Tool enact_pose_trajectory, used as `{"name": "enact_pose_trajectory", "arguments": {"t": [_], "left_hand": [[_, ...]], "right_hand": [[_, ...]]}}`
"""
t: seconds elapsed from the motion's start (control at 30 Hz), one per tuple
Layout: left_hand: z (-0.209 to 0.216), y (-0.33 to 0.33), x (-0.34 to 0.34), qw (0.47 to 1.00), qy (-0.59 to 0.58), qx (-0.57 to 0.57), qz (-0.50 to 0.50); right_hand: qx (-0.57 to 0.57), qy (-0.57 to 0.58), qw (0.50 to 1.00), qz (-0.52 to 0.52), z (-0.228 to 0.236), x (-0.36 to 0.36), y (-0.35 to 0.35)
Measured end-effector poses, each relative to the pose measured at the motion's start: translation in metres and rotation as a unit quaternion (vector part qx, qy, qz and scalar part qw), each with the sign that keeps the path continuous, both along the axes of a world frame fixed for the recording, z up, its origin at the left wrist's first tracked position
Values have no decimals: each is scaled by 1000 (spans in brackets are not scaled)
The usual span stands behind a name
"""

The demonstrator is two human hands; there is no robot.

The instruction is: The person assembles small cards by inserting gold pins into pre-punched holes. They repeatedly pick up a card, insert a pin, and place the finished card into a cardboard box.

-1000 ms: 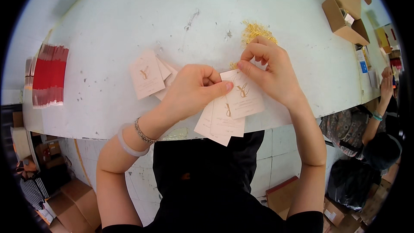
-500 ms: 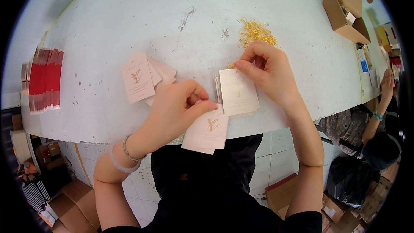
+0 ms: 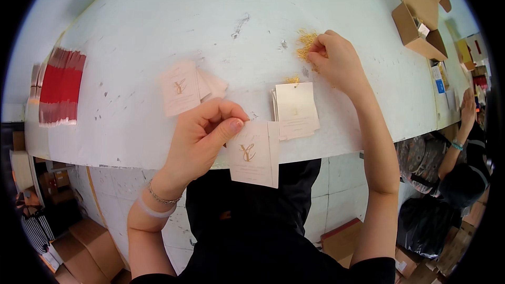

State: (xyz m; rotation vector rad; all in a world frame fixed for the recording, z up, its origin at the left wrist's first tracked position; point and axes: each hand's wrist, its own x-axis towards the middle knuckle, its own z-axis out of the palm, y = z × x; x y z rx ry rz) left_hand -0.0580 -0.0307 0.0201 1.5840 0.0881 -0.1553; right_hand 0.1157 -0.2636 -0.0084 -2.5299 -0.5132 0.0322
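Observation:
My left hand (image 3: pixel 208 134) pinches a couple of pale hang tags (image 3: pixel 253 158) by their upper edge, over the front edge of the table. The front tag bears a gold emblem. Farther up on the right, my right hand (image 3: pixel 336 63) has its fingers closed at a pile of small gold wire pins (image 3: pixel 305 43). What sits between those fingertips is hidden. Between the hands lies a stack of cream hang tags (image 3: pixel 295 106) with gold pins (image 3: pixel 291 80) at its top holes. More pink-white hang tags (image 3: pixel 180 88) lie fanned out beyond my left hand.
A row of red-and-clear packets (image 3: pixel 62 87) stands at the table's left side. An open cardboard box (image 3: pixel 418 34) is at the far right. Another person's hand (image 3: pixel 467 106) rests by the right table edge. Cartons (image 3: pixel 94 247) stand on the floor at lower left.
My right hand has moved from the top of the cream stack up to the gold pin pile. The left hand's tags have turned more upright and spread slightly.

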Motion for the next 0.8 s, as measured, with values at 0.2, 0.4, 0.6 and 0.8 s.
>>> {"name": "enact_pose_trajectory", "arguments": {"t": [0.2, 0.4, 0.6, 0.8], "left_hand": [[0, -9, -4, 998, 11, -52, 14], [7, -11, -8, 1000, 12, -18, -14], [-1, -18, -6, 998, -36, -56, 7], [10, -25, -3, 984, -120, 129, 29]], "right_hand": [[79, 4, 996, 37, 3, -1, 6], [29, -12, 997, 72, 4, 7, 6], [109, 29, 994, 13, 20, 8, -6], [329, 175, 923, 96, 45, -33, 2]]}}
